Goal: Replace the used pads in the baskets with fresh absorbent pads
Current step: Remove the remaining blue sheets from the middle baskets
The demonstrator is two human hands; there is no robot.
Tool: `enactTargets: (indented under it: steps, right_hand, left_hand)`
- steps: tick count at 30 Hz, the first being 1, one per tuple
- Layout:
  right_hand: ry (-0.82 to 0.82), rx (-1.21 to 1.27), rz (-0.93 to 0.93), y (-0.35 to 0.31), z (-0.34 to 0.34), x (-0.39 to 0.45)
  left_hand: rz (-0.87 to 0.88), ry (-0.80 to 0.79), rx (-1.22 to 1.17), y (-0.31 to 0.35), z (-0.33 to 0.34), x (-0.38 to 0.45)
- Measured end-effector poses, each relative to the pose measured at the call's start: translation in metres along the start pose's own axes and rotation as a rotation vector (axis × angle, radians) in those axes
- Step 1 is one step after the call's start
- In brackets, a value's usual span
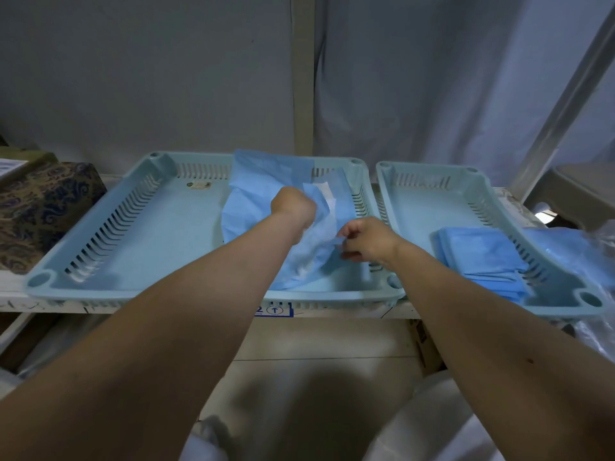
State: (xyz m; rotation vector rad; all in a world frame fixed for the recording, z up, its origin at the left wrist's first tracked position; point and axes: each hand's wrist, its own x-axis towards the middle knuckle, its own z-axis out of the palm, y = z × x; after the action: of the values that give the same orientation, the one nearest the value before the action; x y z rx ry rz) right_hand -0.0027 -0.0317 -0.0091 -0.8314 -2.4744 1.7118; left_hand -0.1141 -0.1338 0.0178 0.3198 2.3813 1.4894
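A crumpled blue pad (266, 181) is gripped by the left hand (293, 204) and pinched by the right hand (366, 241) — inside the left basket (100, 224).

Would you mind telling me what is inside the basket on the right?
In the right basket lies a folded stack of blue pads at its near right corner, leaning over the rim. The rest of the floor shows bare. Whatever lies beneath the stack is covered.
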Motion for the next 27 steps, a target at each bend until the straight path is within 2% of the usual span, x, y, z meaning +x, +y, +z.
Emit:
enactTargets:
  steps: [2,7,11,19,24,27]
  right_hand:
    - [-0.027,0.179,-0.018,-0.005,-0.004,0.0]
    - [-0.051,0.171,-0.127,-0.027,-0.004,-0.003]
    - [-0.03,0.234,-0.157,-0.04,-0.002,-0.001]
    - [0.242,0.202,-0.233,-0.051,0.007,0.012]
    - [0.285,0.175,-0.228,-0.05,0.014,0.017]
    - [0.272,0.198,-0.234,-0.051,0.018,0.017]
  left_hand:
    - [0.047,0.022,-0.019,-0.001,-0.003,0.0]
    - [0.186,0.058,0.016,-0.003,-0.01,-0.007]
    - [0.245,-0.063,-0.052,-0.007,-0.015,-0.008]
    - [0.123,-0.235,-0.251,-0.009,-0.025,-0.021]
    - [0.115,-0.239,-0.269,-0.012,-0.025,-0.024]
    - [0.128,-0.184,-0.261,-0.012,-0.022,-0.026]
